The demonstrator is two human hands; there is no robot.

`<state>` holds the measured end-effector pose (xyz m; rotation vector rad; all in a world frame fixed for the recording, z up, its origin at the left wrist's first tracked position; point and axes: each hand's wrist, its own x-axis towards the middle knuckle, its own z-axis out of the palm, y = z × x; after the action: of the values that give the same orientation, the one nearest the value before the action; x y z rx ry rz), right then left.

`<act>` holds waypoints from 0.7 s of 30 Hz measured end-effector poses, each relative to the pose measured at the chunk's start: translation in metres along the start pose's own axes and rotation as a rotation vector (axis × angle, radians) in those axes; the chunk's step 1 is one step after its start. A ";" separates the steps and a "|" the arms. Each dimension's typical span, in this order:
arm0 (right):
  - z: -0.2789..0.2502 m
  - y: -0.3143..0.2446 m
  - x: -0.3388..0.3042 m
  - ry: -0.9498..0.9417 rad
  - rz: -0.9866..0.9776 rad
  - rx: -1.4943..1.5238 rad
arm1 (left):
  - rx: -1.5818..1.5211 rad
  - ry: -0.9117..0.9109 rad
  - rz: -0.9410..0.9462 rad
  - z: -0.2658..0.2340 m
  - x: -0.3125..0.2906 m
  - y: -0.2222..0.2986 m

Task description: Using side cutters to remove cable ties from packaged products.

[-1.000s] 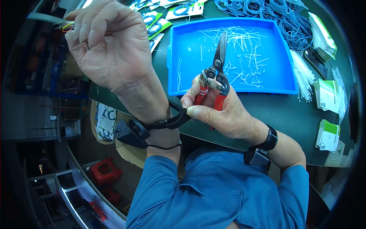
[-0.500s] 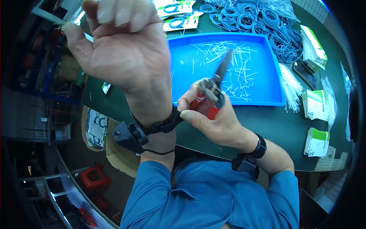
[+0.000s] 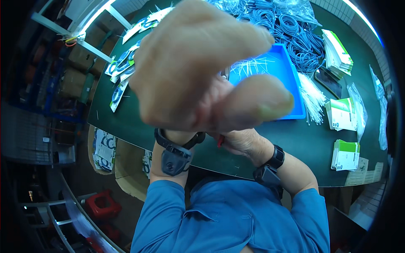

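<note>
My left hand (image 3: 185,63) is raised close to the camera, large and blurred. Its thumb and forefinger point right with a gap between them, and nothing shows in that gap. A black strap with a small dark box (image 3: 176,162) goes round my left wrist. Behind it, my right hand (image 3: 247,143) is partly covered, close to that strap. A red handle (image 3: 220,141) of the shears shows at its fingers; the rest of the tool is mostly hidden. Beyond my hands lies a blue tray (image 3: 298,99) with cut white cable-tie pieces (image 3: 253,66) in it.
Coiled blue cables (image 3: 291,38) are heaped at the back. White cable ties (image 3: 311,99) lie beside the tray, near a phone (image 3: 328,82) and green-and-white card stacks (image 3: 345,154). Packaged cables (image 3: 120,63) lie at the left table edge. A red stool (image 3: 102,205) stands below left.
My left hand has turned over and swung right, across the tray and my right hand. The shears, in plain sight before, are now mostly covered. The view has shifted slightly.
</note>
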<state>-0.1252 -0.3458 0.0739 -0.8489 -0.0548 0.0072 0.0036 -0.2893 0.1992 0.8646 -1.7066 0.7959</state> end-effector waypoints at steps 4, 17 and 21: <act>0.002 0.009 0.002 0.144 -0.182 -0.170 | 0.381 -0.183 0.238 -0.008 -0.008 -0.007; 0.000 0.027 -0.006 0.344 -0.304 -0.019 | 0.599 0.075 0.189 -0.001 -0.046 -0.045; 0.005 0.022 -0.005 0.435 -0.403 -0.065 | 0.611 0.111 0.208 0.004 -0.041 -0.053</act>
<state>-0.1304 -0.3274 0.0609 -0.8766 0.1850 -0.5585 0.0556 -0.3135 0.1644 1.0269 -1.4832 1.5252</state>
